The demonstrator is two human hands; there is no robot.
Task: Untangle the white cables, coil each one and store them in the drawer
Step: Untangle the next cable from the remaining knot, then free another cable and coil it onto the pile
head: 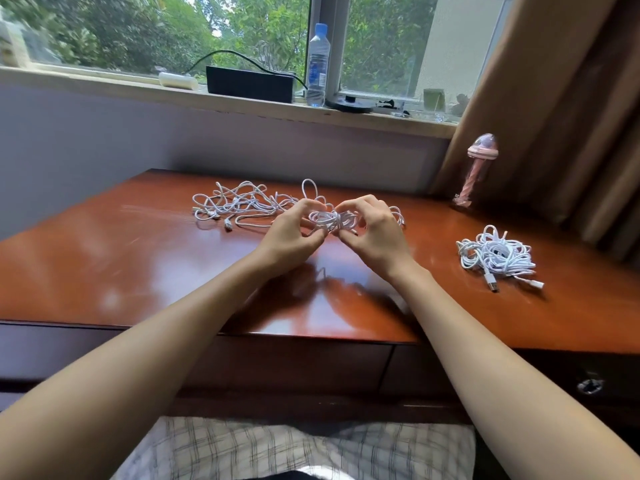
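Over the middle of the red-brown desk, both hands hold one small coil of white cable. My left hand pinches its left end with curled fingers. My right hand grips its right end, fingers curled over it. A loose tangle of white cables lies on the desk behind and to the left of my hands. A pile of coiled white cables with USB plugs showing sits at the right. Shut drawer fronts run under the desk's front edge.
A pink bottle-like object stands at the desk's back right by a brown curtain. The windowsill holds a water bottle, a black box and small items. A drawer lock shows at lower right.
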